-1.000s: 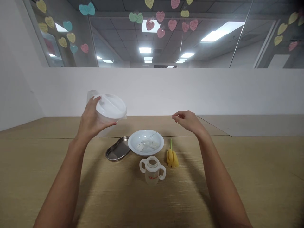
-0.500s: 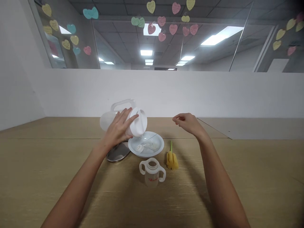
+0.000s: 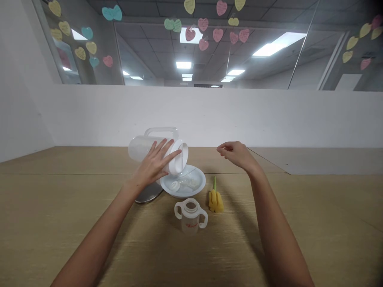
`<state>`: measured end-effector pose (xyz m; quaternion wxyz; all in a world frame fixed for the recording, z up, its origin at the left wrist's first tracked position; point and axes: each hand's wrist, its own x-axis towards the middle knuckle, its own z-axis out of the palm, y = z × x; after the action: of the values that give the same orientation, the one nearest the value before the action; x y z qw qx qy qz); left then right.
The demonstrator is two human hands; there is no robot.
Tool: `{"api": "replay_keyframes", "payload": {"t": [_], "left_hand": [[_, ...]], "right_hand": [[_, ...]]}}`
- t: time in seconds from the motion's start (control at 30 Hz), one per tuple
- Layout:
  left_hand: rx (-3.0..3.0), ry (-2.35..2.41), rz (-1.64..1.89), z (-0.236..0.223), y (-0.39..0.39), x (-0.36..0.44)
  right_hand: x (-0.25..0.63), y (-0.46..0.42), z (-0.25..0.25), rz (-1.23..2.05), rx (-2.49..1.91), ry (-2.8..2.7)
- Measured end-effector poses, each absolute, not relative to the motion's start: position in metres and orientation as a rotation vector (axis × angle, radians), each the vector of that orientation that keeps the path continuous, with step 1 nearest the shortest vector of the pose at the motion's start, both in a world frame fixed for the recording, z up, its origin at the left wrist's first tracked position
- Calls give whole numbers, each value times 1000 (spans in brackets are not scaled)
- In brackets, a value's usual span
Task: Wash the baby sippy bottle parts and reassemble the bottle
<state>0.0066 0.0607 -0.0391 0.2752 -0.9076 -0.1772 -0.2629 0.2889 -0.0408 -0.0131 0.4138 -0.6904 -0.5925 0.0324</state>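
Note:
My left hand (image 3: 154, 163) is closed around the body of a clear plastic pitcher (image 3: 140, 147), its fingers spread across the side near the white lid (image 3: 181, 157). The pitcher is tipped nearly level, handle upward, its lid end over a pale bowl (image 3: 167, 189). Inside the bowl lies a clear baby bottle (image 3: 186, 184) with a whitish part at one end. My right hand (image 3: 235, 153) hangs in the air right of the bowl, fingers curled together, nothing visible in them. In front of the bowl stands a two-handled cup (image 3: 190, 223) with red lettering and an open top.
A yellow sponge brush (image 3: 216, 201) with a green handle lies right of the bowl. Partly under my left wrist is a round metal lid or tray (image 3: 149, 194). A white wall (image 3: 254, 119) rises behind the wooden table (image 3: 89, 223).
The pitcher and my left hand have shifted slightly to the right and down, and the pitcher's lid end has turned. My right hand has stayed nearly still.

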Motion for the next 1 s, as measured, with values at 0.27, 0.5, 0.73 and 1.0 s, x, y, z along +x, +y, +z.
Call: {"api": "replay_keyframes", "payload": {"t": [0.27, 0.5, 0.73, 1.0], "left_hand": [[-2565, -642, -1105, -30, 68, -10], [-2436, -968, -1481, -12, 59, -30], [-2526, -988, -1615, 10, 36, -49], [-2563, -1017, -1421, 24, -10, -47]], "right_hand": [[286, -44, -10, 95, -1740, -1503], [283, -50, -7, 72, -1732, -1499], [283, -50, -6, 67, -1727, -1511], [288, -54, -4, 88, -1721, -1482]]}}
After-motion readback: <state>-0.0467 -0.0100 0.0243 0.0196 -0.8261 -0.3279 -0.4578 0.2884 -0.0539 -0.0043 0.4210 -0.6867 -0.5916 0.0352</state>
